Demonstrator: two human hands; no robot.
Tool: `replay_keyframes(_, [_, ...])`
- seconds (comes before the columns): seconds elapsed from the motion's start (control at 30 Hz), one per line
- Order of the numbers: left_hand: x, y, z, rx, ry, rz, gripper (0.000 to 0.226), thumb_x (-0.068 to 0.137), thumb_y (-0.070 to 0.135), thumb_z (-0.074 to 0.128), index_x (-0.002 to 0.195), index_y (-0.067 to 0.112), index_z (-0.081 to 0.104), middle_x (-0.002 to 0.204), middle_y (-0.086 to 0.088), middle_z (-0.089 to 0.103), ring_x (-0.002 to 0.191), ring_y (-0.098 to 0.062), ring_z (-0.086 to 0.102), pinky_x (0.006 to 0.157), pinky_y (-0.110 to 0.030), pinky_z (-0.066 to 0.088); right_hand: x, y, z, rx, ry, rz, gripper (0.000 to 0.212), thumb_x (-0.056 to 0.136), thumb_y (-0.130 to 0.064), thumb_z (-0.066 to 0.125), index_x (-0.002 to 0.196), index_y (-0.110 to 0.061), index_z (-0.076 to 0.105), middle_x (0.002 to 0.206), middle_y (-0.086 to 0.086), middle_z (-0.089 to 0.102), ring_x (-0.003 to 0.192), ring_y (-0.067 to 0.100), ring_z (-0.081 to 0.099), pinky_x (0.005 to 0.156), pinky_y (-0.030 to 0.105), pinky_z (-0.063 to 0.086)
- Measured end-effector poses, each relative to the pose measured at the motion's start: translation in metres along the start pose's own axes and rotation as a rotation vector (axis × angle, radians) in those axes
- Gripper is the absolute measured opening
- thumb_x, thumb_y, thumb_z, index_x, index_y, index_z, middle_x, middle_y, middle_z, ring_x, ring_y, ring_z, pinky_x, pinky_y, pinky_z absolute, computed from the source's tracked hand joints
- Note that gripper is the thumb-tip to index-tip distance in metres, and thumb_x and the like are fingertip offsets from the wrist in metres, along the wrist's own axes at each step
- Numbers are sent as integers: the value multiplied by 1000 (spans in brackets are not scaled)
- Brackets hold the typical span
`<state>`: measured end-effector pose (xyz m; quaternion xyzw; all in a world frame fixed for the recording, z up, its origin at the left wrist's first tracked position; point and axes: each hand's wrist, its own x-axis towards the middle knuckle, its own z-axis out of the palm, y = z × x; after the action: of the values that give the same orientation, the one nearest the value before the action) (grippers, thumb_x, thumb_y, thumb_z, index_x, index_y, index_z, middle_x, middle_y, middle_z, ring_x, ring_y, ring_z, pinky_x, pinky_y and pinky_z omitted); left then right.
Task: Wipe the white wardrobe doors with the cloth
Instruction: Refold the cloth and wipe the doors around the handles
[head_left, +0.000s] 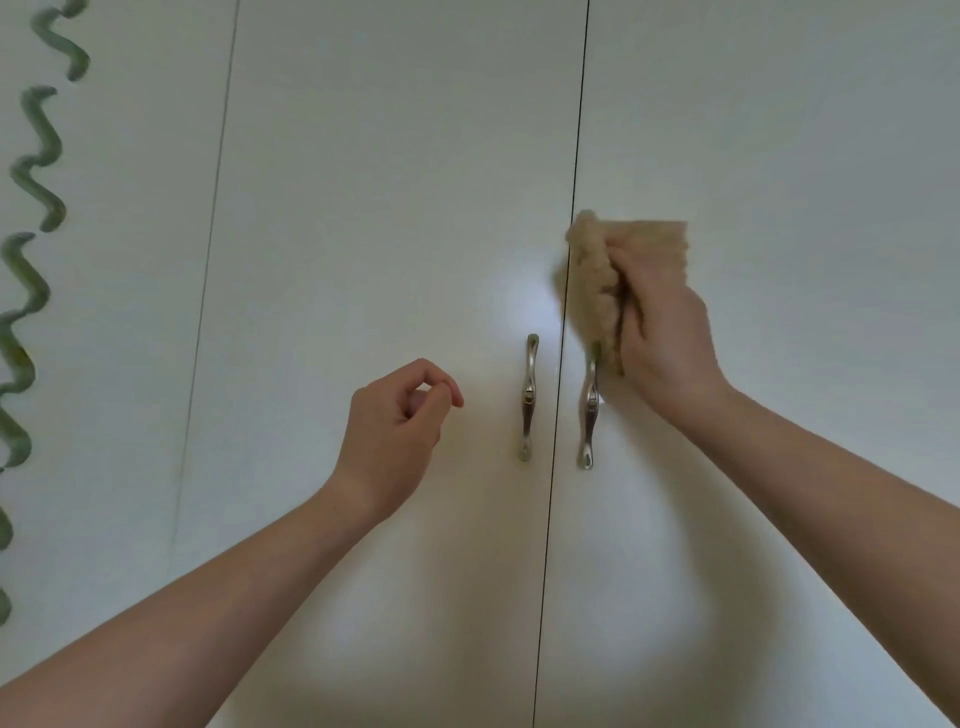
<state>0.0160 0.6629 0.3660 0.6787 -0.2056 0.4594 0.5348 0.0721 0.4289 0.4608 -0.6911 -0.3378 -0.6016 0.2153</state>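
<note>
Two white wardrobe doors fill the view: the middle door (389, 182) and the right door (779, 156), split by a dark vertical gap. My right hand (665, 343) grips a fluffy beige cloth (597, 280) and presses it against the right door's inner edge, just above that door's silver handle (591, 415). The cloth hides the handle's top. My left hand (400, 421) hovers in front of the middle door, left of its silver handle (529, 397), fingers loosely curled with nothing in them.
A third white panel (119, 260) lies at the left, past a thin seam. A green wavy decoration (31, 208) runs down its far left edge.
</note>
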Motion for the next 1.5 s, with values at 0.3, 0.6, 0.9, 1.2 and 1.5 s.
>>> replay_keyframes(0.3, [-8, -14, -5, -1, -10, -12, 26, 94, 1, 52, 73, 11, 65, 46, 1, 35, 46, -15, 30, 45, -20, 28, -44, -32, 66, -467, -470, -769, 22, 58, -5, 83, 64, -17, 67, 65, -2, 59, 67, 21, 59, 67, 29, 46])
replay_keyframes(0.6, [-3, -13, 3, -31, -32, 42, 29, 96, -5, 50, 75, 8, 65, 46, -1, 33, 45, -14, 28, 45, -20, 27, -44, -1, 10, -318, -11, -525, 25, 100, -2, 50, 103, -3, 75, 104, 13, 71, 98, 34, 64, 89, 45, 51])
replay_keyframes(0.9, [-25, -27, 12, -18, -87, 19, 22, 91, 11, 52, 73, 13, 64, 43, 6, 35, 44, -12, 30, 45, -21, 29, -173, 3, 40, -373, -459, -441, 42, 93, -9, 46, 126, -4, 71, 124, 13, 73, 115, 31, 69, 109, 37, 38])
replay_keyframes(1.2, [-49, -35, 24, 77, -256, -81, 27, 98, 2, 52, 76, 11, 66, 46, -7, 38, 42, -12, 31, 45, -22, 28, -196, -36, 21, 25, -978, -145, 18, 109, -32, 44, 122, -21, 49, 101, 7, 69, 91, 27, 66, 82, 41, 53])
replay_keyframes(1.5, [24, 27, 16, 213, -529, -126, 19, 96, 9, 62, 78, 9, 68, 48, 1, 54, 46, -11, 49, 54, -22, 41, -39, -48, 5, 279, -875, 313, 19, 105, -36, 52, 94, -24, 61, 86, -12, 61, 78, 4, 54, 65, 14, 39])
